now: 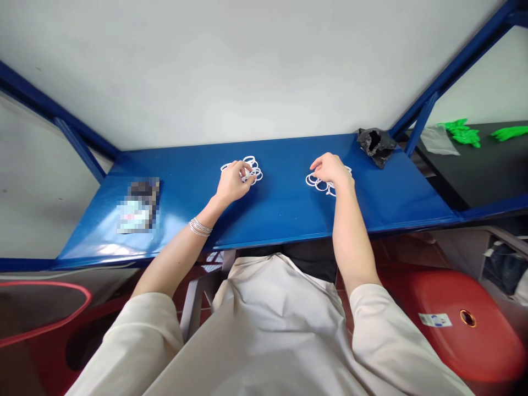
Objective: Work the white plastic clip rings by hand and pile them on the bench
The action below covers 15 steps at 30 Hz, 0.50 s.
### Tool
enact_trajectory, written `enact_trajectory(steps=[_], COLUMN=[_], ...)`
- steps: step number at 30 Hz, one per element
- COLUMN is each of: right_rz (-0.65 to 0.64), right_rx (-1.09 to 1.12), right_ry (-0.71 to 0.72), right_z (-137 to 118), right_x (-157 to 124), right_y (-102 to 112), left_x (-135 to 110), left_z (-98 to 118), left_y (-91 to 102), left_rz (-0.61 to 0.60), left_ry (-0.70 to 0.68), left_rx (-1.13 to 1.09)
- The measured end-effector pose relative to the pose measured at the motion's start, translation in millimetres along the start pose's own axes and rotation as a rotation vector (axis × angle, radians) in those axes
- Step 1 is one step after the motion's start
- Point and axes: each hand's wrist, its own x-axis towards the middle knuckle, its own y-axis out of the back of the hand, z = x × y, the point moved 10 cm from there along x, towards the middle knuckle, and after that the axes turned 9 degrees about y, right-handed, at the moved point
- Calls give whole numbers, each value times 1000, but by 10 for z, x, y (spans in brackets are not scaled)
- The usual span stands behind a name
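Thin white rings lie in two loose piles on a blue table (284, 214). My left hand (233, 181) is over the left pile of white rings (256, 171), its fingers curled and its thumb bent in against the rings. It appears to grip a ring there, partly covered by the fingers. Above the right pile of white rings (320, 185), my right hand (331, 168) is bent down with thumb and fingers drawn together. Whatever is between those fingertips is too small to make out. The hand and wrist cover part of that pile.
A crumpled black plastic bag (376, 146) sits at the back right corner. A blurred-out flat item (139, 206) lies on the left. Blue frame bars (84, 148) rise at both sides. Green gloves (462, 132) lie on a dark neighbouring table; a red stool (457, 324) stands at right.
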Motion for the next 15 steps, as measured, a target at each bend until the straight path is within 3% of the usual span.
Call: enact_trajectory(steps=[5, 9, 12, 15], right_rz=[108, 225, 269, 241], right_rx=[11, 43, 90, 136], right_ry=[35, 204, 336, 473], right_z=[-46, -284, -567, -906], right_x=[-10, 4, -18, -63], right_y=[113, 189, 109, -123], left_x=[4, -64, -410, -1039], left_z=[32, 388, 918, 1339], left_y=[-6, 50, 252, 572], left_rz=[-12, -103, -234, -289], left_ry=[-6, -81, -189, -307], left_rx=[-19, -191, -386, -430])
